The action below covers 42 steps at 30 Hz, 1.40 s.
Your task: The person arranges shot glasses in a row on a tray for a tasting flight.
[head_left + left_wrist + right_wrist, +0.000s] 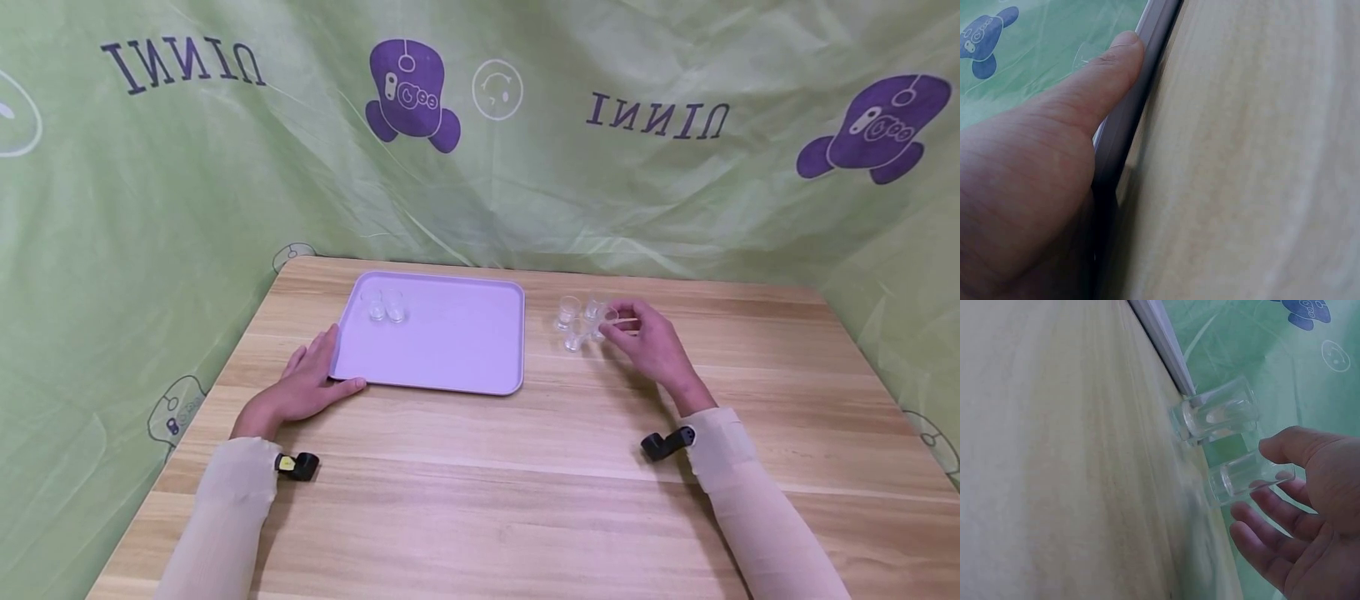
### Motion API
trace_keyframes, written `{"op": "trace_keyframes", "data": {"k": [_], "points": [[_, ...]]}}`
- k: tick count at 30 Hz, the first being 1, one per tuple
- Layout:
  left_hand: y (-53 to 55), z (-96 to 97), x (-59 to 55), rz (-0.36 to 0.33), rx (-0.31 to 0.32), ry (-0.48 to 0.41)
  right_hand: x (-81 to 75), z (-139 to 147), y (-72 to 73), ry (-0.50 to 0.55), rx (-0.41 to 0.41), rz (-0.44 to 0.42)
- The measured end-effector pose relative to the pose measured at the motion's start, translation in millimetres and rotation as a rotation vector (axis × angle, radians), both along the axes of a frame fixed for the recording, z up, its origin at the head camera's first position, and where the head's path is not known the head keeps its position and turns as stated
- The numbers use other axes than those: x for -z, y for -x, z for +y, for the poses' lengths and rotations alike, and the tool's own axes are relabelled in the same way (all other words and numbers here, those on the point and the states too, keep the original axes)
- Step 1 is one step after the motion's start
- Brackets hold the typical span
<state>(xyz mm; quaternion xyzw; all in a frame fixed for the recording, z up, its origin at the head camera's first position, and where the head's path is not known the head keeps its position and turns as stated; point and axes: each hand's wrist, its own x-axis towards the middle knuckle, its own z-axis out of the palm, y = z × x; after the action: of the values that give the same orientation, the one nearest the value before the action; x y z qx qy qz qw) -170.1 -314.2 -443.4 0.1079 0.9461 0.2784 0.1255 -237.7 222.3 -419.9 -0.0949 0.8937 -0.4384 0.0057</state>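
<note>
A lavender tray (450, 367) lies on the wooden table (480, 492), with two small clear glasses (384, 306) in its far left corner. My left hand (335, 365) rests flat on the tray's near left corner. Its thumb (1110, 69) lies along the tray's rim (1150, 47). To the right of the tray stand three more small glasses (576, 321). My right hand (611, 325) reaches the rightmost glass (1247, 481), thumb on one side and loosely spread fingers (1260, 519) on the other, without a clear grip. A second glass (1219, 415) stands just beyond it.
Green printed cloth (480, 167) hangs close behind the table and along both sides. Black wrist cameras sit at each cuff, left (298, 465) and right (663, 443). Bare wood lies in front of the tray and to the far right.
</note>
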Motion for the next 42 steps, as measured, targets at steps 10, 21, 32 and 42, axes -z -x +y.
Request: {"op": "trace_keyframes", "data": {"k": [10,21,32,42], "points": [[-0.3,-0.3,0.1,0.000,0.003,0.003,-13.6,0,2.1,-0.007,0.022,0.053],[-1.1,-0.1,-1.0,0.000,0.006,-0.001,-25.5,-9,7.2,0.024,0.005,0.114],[-0.6,-0.3,-0.1,-0.001,0.007,-0.001,-40.9,-34,15.3,0.072,-0.033,0.155],[-1.0,-0.5,-0.2,-0.003,0.005,0.000,-41.7,-57,23.3,0.128,-0.059,0.140]]}}
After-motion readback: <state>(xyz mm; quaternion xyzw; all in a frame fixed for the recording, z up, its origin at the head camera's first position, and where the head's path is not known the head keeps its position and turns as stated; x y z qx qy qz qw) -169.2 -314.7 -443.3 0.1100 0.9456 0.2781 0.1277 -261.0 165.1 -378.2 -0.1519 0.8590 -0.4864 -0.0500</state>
